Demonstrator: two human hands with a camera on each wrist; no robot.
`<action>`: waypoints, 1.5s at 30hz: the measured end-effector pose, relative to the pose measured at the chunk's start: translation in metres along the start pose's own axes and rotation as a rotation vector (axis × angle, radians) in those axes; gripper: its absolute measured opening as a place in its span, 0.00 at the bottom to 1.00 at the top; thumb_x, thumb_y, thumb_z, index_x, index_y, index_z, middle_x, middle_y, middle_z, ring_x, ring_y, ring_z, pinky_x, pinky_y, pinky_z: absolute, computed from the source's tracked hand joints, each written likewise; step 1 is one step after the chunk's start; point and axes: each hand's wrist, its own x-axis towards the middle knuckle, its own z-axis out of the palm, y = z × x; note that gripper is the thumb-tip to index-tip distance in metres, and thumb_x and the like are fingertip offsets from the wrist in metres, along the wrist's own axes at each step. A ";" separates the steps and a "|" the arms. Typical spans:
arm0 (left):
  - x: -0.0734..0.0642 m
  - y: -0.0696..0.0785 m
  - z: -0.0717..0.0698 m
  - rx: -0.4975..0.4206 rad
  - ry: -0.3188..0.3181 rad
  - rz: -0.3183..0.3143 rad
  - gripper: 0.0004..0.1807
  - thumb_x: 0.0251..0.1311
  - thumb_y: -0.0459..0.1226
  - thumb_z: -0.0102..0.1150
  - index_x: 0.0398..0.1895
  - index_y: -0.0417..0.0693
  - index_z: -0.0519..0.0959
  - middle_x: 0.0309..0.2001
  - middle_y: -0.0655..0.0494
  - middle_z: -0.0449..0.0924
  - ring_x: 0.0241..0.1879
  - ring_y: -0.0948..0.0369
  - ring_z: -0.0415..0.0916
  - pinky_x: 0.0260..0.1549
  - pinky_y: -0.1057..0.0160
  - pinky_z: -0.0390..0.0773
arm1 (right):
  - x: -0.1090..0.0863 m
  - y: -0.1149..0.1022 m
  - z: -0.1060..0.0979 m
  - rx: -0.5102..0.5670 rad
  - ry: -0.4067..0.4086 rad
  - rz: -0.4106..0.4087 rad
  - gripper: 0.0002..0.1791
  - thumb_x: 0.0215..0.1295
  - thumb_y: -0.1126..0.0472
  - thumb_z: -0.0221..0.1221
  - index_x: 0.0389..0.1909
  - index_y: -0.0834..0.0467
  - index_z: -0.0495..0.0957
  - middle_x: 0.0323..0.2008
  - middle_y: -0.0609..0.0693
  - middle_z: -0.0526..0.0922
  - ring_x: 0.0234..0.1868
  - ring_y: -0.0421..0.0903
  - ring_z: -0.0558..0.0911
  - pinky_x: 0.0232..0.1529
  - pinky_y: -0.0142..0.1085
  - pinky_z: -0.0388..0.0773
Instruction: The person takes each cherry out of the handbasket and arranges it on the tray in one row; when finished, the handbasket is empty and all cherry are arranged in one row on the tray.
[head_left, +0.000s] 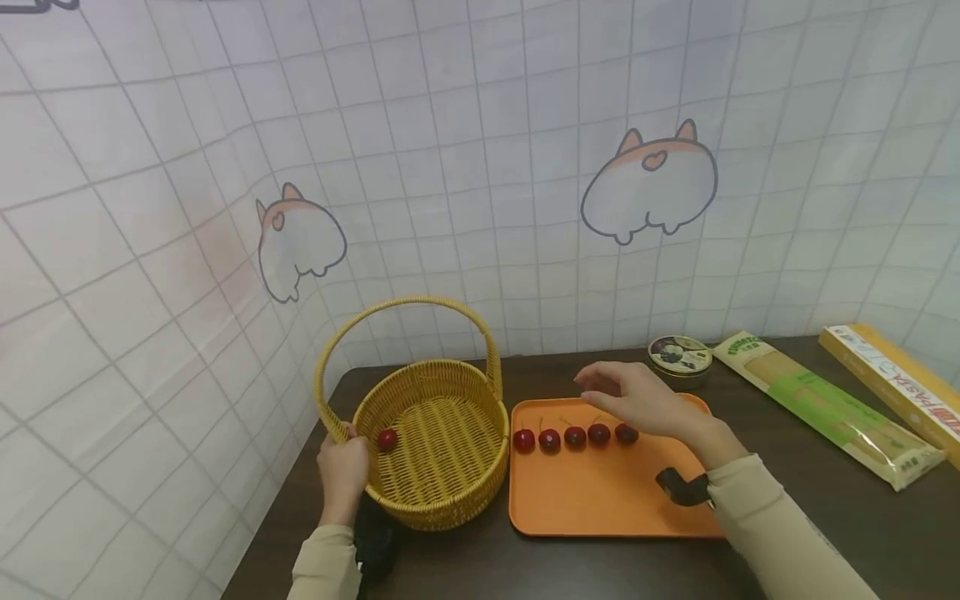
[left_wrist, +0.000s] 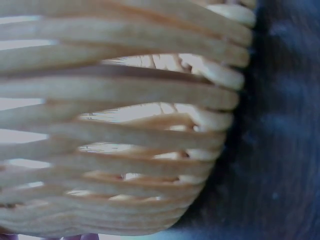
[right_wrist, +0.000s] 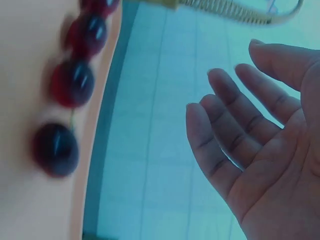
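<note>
A yellow woven basket with a tall arched handle stands at the left of the table. My left hand grips its left side at the foot of the handle. Its woven wall fills most of the left wrist view. One red cherry lies inside. On the orange tray, several dark red cherries with stems sit in a row. Over the tray's back part hovers my right hand, fingers relaxed and apart. The right wrist view shows its palm bare, beside the cherries.
Behind the tray stands a round tin. A green pasta packet and a yellow pasta box lie to the right on the dark table. A white gridded curtain hangs along the back and left.
</note>
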 end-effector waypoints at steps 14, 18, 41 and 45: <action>0.000 0.001 0.001 -0.005 0.001 -0.021 0.03 0.53 0.30 0.45 0.26 0.46 0.65 0.20 0.55 0.60 0.18 0.58 0.58 0.17 0.60 0.61 | 0.062 -0.065 0.064 0.094 -0.104 -0.130 0.14 0.69 0.56 0.57 0.53 0.50 0.78 0.47 0.43 0.82 0.47 0.40 0.80 0.48 0.39 0.76; 0.000 0.001 0.001 -0.010 -0.002 -0.015 0.03 0.53 0.30 0.45 0.25 0.46 0.66 0.19 0.55 0.60 0.18 0.58 0.59 0.17 0.61 0.61 | 0.078 -0.078 0.071 0.016 -0.191 -0.161 0.13 0.70 0.56 0.57 0.53 0.51 0.79 0.46 0.44 0.82 0.45 0.40 0.80 0.46 0.38 0.76; 0.000 0.001 0.001 -0.011 0.000 -0.020 0.03 0.52 0.29 0.46 0.27 0.45 0.66 0.21 0.54 0.61 0.19 0.57 0.60 0.19 0.60 0.62 | 0.146 -0.129 0.114 -0.144 -0.400 -0.179 0.16 0.70 0.53 0.56 0.55 0.53 0.79 0.48 0.43 0.82 0.48 0.39 0.79 0.48 0.34 0.75; 0.001 -0.002 0.002 -0.001 0.009 -0.007 0.03 0.52 0.29 0.46 0.26 0.46 0.65 0.20 0.54 0.61 0.19 0.56 0.60 0.19 0.59 0.62 | 0.148 -0.126 0.125 -0.144 -0.406 -0.159 0.15 0.70 0.53 0.56 0.53 0.52 0.80 0.48 0.44 0.82 0.48 0.39 0.80 0.47 0.34 0.76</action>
